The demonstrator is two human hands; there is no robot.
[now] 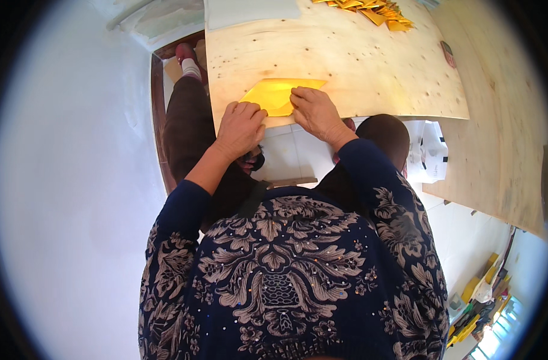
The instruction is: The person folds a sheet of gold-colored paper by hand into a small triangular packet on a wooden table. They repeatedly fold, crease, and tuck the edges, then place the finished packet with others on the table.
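Note:
A shiny gold-yellow paper sheet point(273, 91) lies near the front edge of the wooden table point(322, 54), with a fold or crease across its lower part. My left hand point(241, 127) has its fingers curled closed on the sheet's near left corner. On its right side, my right hand point(316, 113) pinches the sheet, thumb and fingertips together. Both wrists hang just past the table's near edge. My fingers hide parts of the sheet's near edge.
A heap of folded gold paper pieces point(376, 11) lies at the table's far side. A pale sheet point(250, 11) covers the far left corner. Near the right edge rests a small dark red handheld device point(448, 54). Below hangs a white plastic bag point(427, 153).

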